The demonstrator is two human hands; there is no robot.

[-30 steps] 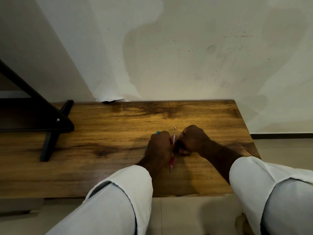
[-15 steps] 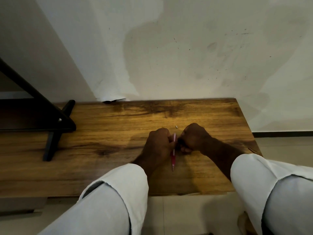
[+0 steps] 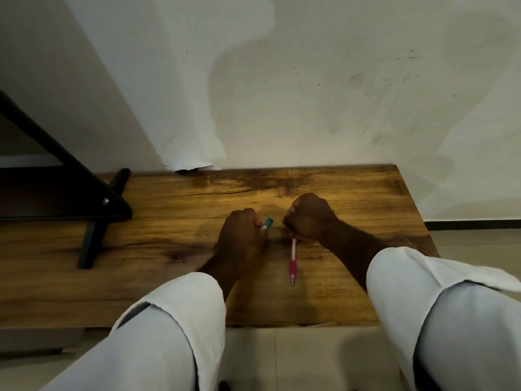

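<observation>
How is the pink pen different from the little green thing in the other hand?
The slim pink pen with a darker grip is long and sticks far out of the right hand; the short teal-green plastic piece barely peeks from the left hand. The pen points toward the person; the teal-green piece angles away, toward the wall. Each is gripped by one hand over the wooden table.

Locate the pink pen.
Head view: the pink pen is over the table, just right of the left hand, its far end gripped by the right hand.
</observation>
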